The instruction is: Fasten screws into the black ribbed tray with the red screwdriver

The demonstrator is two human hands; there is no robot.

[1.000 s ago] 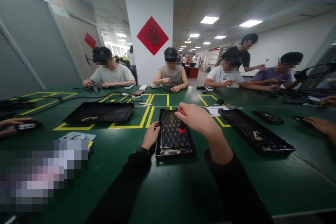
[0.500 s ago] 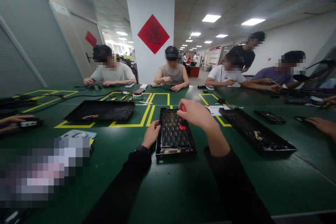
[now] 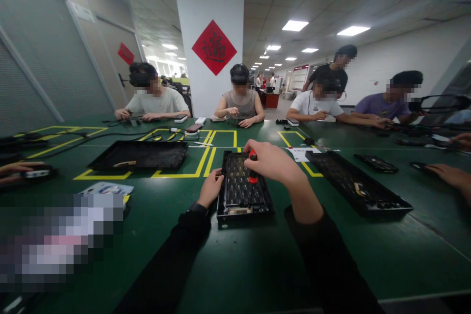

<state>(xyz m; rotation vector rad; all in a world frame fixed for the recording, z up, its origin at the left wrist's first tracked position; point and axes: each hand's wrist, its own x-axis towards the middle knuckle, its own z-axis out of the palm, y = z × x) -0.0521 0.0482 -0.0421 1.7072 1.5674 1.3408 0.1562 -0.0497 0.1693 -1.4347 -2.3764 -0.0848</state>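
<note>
A black rectangular casing [image 3: 246, 220] lies on the green table in front of me, with a dark panel of small repeated parts [image 3: 237, 184] inside it. My left hand [image 3: 211, 189] grips the casing's left wall, fingers bent over the edge. In my right hand [image 3: 274, 163] is a screwdriver [image 3: 253, 176] with a red and black handle, held upright from above. Its dark shaft points down to the near right part of the casing; the tip is too small to make out. A pale strip [image 3: 240, 211] lies along the casing's near end.
Similar black casings rest to the left [image 3: 140, 156] and right [image 3: 360, 186]. A flat dark part [image 3: 376, 163] is farther right. Cables [image 3: 110, 133] and yellow tape [image 3: 201, 164] run over the table. Several co-workers sit opposite; other people's hands show at both sides.
The view has shifted slightly. My right hand and the screwdriver keep nearly the same place over the casing, and my left hand stays at its edge. The standing person at the back has shifted left.
</note>
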